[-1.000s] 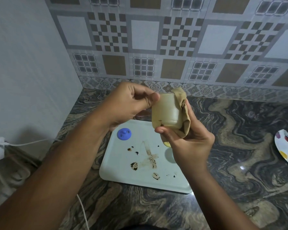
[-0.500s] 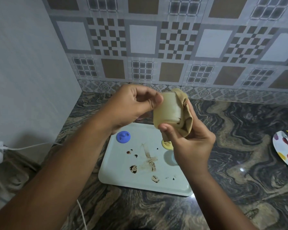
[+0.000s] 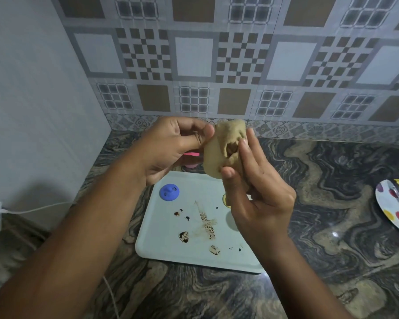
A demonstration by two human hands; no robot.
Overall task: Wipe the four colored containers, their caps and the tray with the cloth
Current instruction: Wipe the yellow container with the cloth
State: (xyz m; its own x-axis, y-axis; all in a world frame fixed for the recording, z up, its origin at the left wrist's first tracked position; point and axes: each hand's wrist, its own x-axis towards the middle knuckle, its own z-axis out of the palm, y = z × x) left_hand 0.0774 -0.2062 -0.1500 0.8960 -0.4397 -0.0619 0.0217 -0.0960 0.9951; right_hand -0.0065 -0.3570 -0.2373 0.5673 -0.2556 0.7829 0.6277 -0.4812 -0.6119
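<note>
Both hands hold the cloth (image 3: 217, 155) up in the air over the far edge of the tray (image 3: 161, 247). The left hand (image 3: 173, 150) is curled, and its thumb and forefinger pinch the cloth's left side. The right hand (image 3: 260, 194) grips the bundle from the right. Its thumb sits under the lower corner and a fingertip (image 3: 243, 142) presses into a hollow in the cloth, while the other fingers lie loosely straight behind it. What the tan cloth wraps is hidden.

The white tray lies flat on the marbled bench (image 3: 320, 226), with brown smears and dark specks across its middle. A blue cap (image 3: 169, 192) sits near its far left corner. A yellow cap (image 3: 224, 200) shows just beside the right hand, mostly covered by it. A pink thing (image 3: 191, 154) peeks out behind the left hand, beyond the tray. A spotted plate (image 3: 387, 203) lies well apart at the right edge, and a white cable (image 3: 32, 210) runs along the left.
</note>
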